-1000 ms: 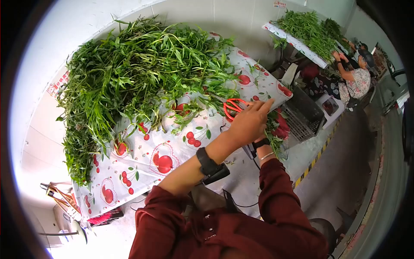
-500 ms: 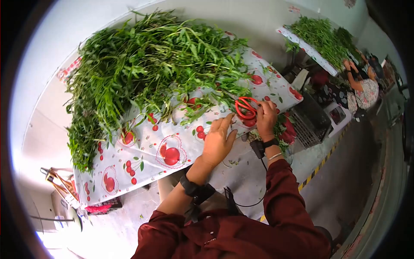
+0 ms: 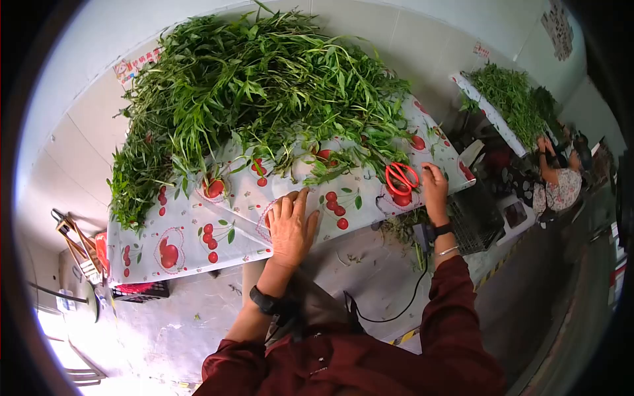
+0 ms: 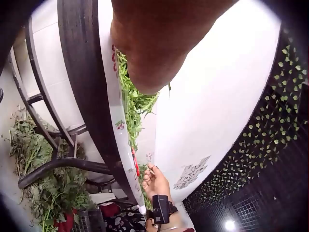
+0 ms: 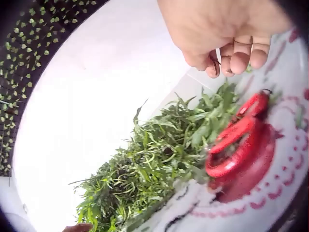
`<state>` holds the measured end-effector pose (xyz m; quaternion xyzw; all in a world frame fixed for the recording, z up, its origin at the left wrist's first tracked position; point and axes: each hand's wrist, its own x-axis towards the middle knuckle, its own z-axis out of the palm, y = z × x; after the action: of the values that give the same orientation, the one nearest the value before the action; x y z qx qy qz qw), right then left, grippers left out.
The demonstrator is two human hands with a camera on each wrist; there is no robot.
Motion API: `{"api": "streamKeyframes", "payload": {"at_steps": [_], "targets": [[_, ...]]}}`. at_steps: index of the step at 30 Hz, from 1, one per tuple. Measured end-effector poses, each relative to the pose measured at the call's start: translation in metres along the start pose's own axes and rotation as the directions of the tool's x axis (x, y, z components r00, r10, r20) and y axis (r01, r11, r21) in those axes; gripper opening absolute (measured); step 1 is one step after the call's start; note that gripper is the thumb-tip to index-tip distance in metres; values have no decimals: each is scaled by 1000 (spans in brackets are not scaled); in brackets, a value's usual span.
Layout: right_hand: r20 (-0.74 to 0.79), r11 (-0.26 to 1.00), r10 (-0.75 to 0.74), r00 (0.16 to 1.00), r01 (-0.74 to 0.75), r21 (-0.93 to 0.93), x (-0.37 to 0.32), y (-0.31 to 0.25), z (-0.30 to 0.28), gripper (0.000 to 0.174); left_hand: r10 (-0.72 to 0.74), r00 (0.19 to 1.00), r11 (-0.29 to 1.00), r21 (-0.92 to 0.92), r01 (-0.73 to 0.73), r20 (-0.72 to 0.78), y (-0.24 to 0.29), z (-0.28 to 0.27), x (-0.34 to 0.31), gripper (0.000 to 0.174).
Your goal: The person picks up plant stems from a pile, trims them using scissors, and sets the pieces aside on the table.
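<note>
My left hand (image 3: 288, 231) rests with fingers extended on the fruit-print tablecloth (image 3: 310, 247), near the table's front edge. My right hand (image 3: 434, 191), fingers loosely bent, hovers just right of red-handled scissors (image 3: 402, 178). In the right wrist view the scissors' looped handles (image 5: 231, 147) lie on a printed fruit, below and apart from my right fingertips (image 5: 239, 63); a thin dark strand shows between those fingers. Leaves hide the blades. Behind both hands, a large heap of leafy green stems (image 3: 264, 92) covers the back and left of the table.
Below the table's right end stand a dark crate (image 3: 477, 221) and a white stool (image 3: 515, 214). A black cable (image 3: 396, 318) loops from my right wrist. Farther right, a person (image 3: 560, 188) works at another table piled with greens (image 3: 508, 99). Trimmings (image 3: 399, 228) lie beneath the front edge.
My left hand has drawn back from the scissors area leftward onto the cloth. My right hand has come off the scissors' handles to their right. The head view has shifted left.
</note>
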<state>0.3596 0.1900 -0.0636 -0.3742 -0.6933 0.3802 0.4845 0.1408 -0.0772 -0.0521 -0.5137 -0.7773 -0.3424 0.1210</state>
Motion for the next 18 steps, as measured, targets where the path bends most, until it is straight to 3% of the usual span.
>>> {"api": "streamKeyframes", "payload": {"at_steps": [5,7,9,11,12,14,18], "targets": [[120,998,42,992,-47,39,34,-53,11,17,-78,997,997,-15,77,-24,-13,5,3,50],[230,998,-22,973,36,-57,46,-73,24,18,-69,997,997,-23,69,-22,-13,5,3,48],[229,994,58,972,-34,-105,53,-85,34,19,-56,998,998,-34,55,-24,-12,4,3,47],[416,932,-53,908,194,-305,74,-99,59,17,-51,998,998,-48,49,-44,-14,3,2,45],[424,931,-50,904,196,-309,82,-102,71,17,-60,997,997,-51,58,-44,-14,2,2,45],[519,860,-265,813,442,-254,95,-108,98,17,-45,998,998,-56,43,-40,-13,0,3,43],[579,822,-325,748,526,-218,113,-126,156,17,-46,998,996,-84,43,-39,-14,-2,2,41]]}}
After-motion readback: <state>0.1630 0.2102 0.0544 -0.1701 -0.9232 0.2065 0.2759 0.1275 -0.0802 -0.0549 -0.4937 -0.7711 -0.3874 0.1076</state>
